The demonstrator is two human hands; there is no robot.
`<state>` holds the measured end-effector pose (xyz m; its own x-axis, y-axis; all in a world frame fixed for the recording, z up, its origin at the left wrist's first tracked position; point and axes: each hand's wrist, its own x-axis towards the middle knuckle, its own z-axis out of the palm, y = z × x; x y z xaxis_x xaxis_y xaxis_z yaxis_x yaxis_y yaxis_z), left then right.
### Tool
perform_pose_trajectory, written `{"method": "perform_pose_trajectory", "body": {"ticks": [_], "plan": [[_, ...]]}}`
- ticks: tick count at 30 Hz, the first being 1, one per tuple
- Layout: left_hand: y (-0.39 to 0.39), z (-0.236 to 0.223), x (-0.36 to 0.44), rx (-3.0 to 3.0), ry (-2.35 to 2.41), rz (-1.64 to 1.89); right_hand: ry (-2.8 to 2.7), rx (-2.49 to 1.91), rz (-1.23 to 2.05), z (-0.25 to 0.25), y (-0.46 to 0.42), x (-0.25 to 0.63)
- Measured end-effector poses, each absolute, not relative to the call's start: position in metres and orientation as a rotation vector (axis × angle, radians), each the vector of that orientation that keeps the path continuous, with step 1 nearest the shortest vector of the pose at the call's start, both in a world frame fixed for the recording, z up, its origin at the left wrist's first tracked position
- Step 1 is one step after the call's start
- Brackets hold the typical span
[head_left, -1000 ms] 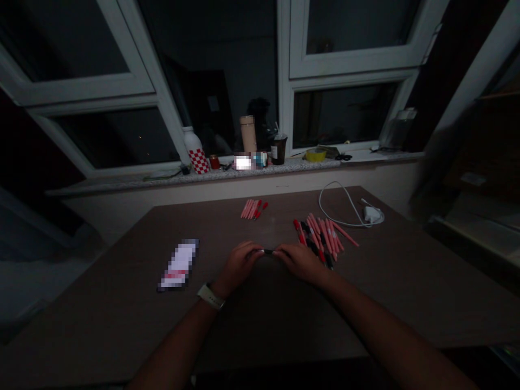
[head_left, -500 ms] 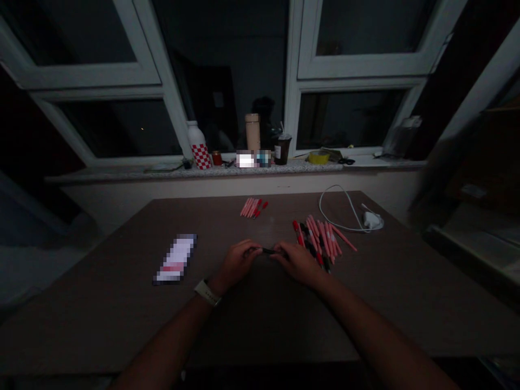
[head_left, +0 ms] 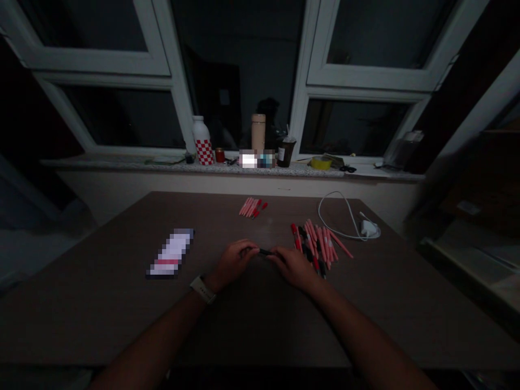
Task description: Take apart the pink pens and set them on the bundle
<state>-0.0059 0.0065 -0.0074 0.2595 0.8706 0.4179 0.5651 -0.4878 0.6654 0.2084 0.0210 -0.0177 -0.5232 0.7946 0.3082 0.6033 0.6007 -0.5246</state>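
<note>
A black pen [head_left: 265, 252] lies level between my two hands, above the middle of the dark table. My left hand [head_left: 239, 262] pinches its left end, with a pale watch strap on the wrist. On its other end, the fingers of my right hand [head_left: 293, 265] are closed. Just right of that hand is a loose pile of pens [head_left: 320, 242], pink, red and black. Farther back, a smaller group of pink and red pens [head_left: 250, 207] lies side by side. Both pen tips are hidden by my fingers.
A phone [head_left: 171, 253] with a blurred screen lies on the left of the table [head_left: 101, 303]. At the back right is a white charger [head_left: 369, 228] with its looped cable. A checkered bottle [head_left: 203, 142], a beige flask [head_left: 258, 132] and a dark cup [head_left: 286, 151] stand along the windowsill.
The camera view has tilted and shifted slightly. Both hands keep their grip on the black pen, which slants a little more down to the right.
</note>
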Motion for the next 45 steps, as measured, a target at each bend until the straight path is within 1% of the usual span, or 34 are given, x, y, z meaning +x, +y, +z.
{"method": "perform_pose_trajectory", "body": {"ticks": [4, 9, 17, 21, 25, 27, 31, 40, 45], "plan": [[0.008, -0.01, -0.006, 2.096, 1.321, 1.143, -2.262, -1.076, 0.534, -0.016, 0.02, 0.206], [0.012, -0.014, -0.008, 1.874, 1.371, 1.257, -2.089, -1.027, 0.708, -0.016, 0.024, 0.206], [0.013, -0.015, -0.011, 1.825, 1.336, 1.226, -1.984, -0.962, 0.97, -0.021, 0.028, 0.205], [0.017, -0.019, -0.012, 1.773, 1.301, 1.241, -1.75, -0.954, 1.271, -0.021, 0.03, 0.204], [0.021, -0.023, -0.013, 1.664, 1.263, 1.279, -1.37, -0.8, 1.665, -0.012, 0.032, 0.21], [0.022, -0.024, -0.012, 1.64, 1.244, 1.269, -1.26, -0.729, 1.789, -0.005, 0.031, 0.214], [0.019, -0.021, -0.01, 1.672, 1.203, 1.219, -1.18, -0.713, 1.837, 0.005, 0.028, 0.218], [0.015, -0.019, -0.01, 1.757, 1.182, 1.14, -0.945, -0.753, 1.897, 0.008, 0.029, 0.213], [0.015, -0.019, -0.01, 1.79, 1.214, 1.065, -0.778, -0.621, 1.975, 0.007, 0.031, 0.213]]}}
